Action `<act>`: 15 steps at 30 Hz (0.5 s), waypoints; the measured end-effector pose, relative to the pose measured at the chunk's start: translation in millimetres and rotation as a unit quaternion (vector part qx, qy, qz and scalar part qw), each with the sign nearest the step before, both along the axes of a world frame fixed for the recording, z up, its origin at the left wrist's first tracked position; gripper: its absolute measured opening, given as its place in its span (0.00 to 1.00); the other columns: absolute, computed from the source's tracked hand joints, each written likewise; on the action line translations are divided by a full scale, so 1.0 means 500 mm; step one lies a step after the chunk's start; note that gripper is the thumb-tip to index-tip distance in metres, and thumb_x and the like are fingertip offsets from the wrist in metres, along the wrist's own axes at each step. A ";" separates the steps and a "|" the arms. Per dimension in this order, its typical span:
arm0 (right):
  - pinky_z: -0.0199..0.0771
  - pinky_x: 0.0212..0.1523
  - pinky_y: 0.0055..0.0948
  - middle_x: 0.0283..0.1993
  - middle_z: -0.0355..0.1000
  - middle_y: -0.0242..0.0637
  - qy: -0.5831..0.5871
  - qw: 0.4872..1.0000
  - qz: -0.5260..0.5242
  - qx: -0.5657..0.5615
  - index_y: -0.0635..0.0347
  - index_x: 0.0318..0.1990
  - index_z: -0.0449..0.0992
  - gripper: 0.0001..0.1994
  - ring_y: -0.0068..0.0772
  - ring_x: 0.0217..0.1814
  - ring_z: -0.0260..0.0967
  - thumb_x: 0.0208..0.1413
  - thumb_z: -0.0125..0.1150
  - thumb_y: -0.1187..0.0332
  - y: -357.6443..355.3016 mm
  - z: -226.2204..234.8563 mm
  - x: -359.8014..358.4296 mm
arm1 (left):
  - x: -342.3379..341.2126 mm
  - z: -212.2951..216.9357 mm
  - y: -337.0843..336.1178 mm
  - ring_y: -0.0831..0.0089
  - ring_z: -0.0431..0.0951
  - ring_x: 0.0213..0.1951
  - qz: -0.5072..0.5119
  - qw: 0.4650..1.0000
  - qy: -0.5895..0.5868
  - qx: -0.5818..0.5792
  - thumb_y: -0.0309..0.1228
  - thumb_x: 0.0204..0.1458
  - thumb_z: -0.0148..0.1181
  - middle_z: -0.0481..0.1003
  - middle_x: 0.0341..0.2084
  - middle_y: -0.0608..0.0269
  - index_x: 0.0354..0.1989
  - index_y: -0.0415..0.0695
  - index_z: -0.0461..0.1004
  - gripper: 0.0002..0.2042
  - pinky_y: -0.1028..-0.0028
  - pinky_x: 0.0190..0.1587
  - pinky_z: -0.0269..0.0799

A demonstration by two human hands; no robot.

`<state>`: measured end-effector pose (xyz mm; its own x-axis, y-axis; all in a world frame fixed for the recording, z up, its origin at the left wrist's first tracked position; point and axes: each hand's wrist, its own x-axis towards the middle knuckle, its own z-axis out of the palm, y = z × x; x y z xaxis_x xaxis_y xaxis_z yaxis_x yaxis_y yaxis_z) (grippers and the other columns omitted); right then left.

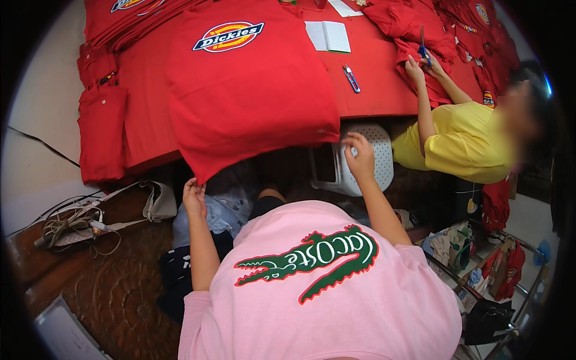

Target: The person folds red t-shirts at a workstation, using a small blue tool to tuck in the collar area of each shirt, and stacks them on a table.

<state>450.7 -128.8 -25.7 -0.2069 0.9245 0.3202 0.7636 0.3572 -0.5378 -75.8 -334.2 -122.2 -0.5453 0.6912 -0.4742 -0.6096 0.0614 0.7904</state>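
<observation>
A red garment (252,102) with an oval chest emblem lies spread over the table, its lower edge hanging past the table's near side toward me. My left hand (195,199) pinches the garment's near left corner, which is drawn down to a point. At the near right corner, my right hand (361,158) has its thumb and fingertips bent together against the fabric edge. Between my two hands the hem bows upward.
Thread snips (351,78) and an open notebook (328,36) lie on the red-covered table (375,99). At right, a person in yellow (465,138) holds blue-handled scissors (424,53) over red fabric. A pale plastic stool (381,153) stands below. Folded red garments (102,129) hang at left.
</observation>
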 end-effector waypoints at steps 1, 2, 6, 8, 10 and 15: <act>0.72 0.53 0.42 0.48 0.78 0.36 0.041 0.996 -0.053 -0.063 0.60 0.43 0.82 0.14 0.45 0.47 0.75 0.53 0.70 0.62 0.016 -0.005 -0.011 | 0.004 0.019 0.023 0.63 0.80 0.53 -0.018 0.999 -0.032 0.006 0.23 0.62 0.57 0.78 0.52 0.53 0.53 0.43 0.71 0.12 0.62 0.62 0.72; 0.73 0.52 0.43 0.49 0.78 0.37 0.085 0.983 -0.101 -0.125 0.59 0.43 0.82 0.15 0.47 0.48 0.75 0.54 0.70 0.59 0.039 -0.009 -0.029 | 0.009 0.039 0.041 0.64 0.80 0.53 -0.026 0.997 -0.067 0.033 0.29 0.61 0.62 0.78 0.53 0.55 0.59 0.43 0.68 0.19 0.62 0.62 0.70; 0.74 0.46 0.48 0.41 0.77 0.49 -0.018 0.947 -0.117 -0.298 0.62 0.36 0.82 0.19 0.57 0.45 0.75 0.55 0.68 0.52 0.086 0.000 -0.053 | 0.031 0.074 0.129 0.72 0.80 0.50 -0.100 0.983 0.108 -0.109 0.34 0.61 0.66 0.80 0.50 0.61 0.63 0.43 0.68 0.24 0.70 0.54 0.70; 0.72 0.42 0.52 0.33 0.75 0.57 -0.032 0.956 -0.088 -0.278 0.66 0.31 0.80 0.21 0.63 0.41 0.74 0.57 0.66 0.51 0.090 0.005 -0.062 | 0.020 0.058 0.142 0.79 0.79 0.41 -0.112 0.969 0.171 -0.139 0.34 0.60 0.68 0.81 0.39 0.68 0.49 0.44 0.77 0.13 0.77 0.44 0.69; 0.72 0.39 0.49 0.32 0.76 0.53 -0.015 0.969 -0.004 -0.246 0.66 0.31 0.80 0.19 0.55 0.37 0.76 0.58 0.67 0.55 0.082 -0.030 -0.049 | -0.002 0.016 0.119 0.82 0.77 0.34 -0.090 0.963 0.202 -0.151 0.36 0.60 0.69 0.79 0.31 0.72 0.38 0.46 0.80 0.07 0.80 0.39 0.67; 0.68 0.32 0.35 0.23 0.73 0.37 0.038 0.876 0.035 -0.480 0.66 0.32 0.83 0.17 0.25 0.27 0.66 0.58 0.72 0.58 -0.008 -0.012 0.047 | -0.030 0.056 0.011 0.78 0.71 0.32 -0.254 0.854 0.406 -0.204 0.34 0.60 0.66 0.74 0.27 0.70 0.36 0.39 0.78 0.10 0.73 0.37 0.67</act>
<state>474.0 -132.6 -31.6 -0.2852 0.7615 -0.5820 0.7065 -0.2433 -0.6646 -90.9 -328.6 -94.2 -0.4887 0.8034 -0.3402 0.3167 0.5267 0.7889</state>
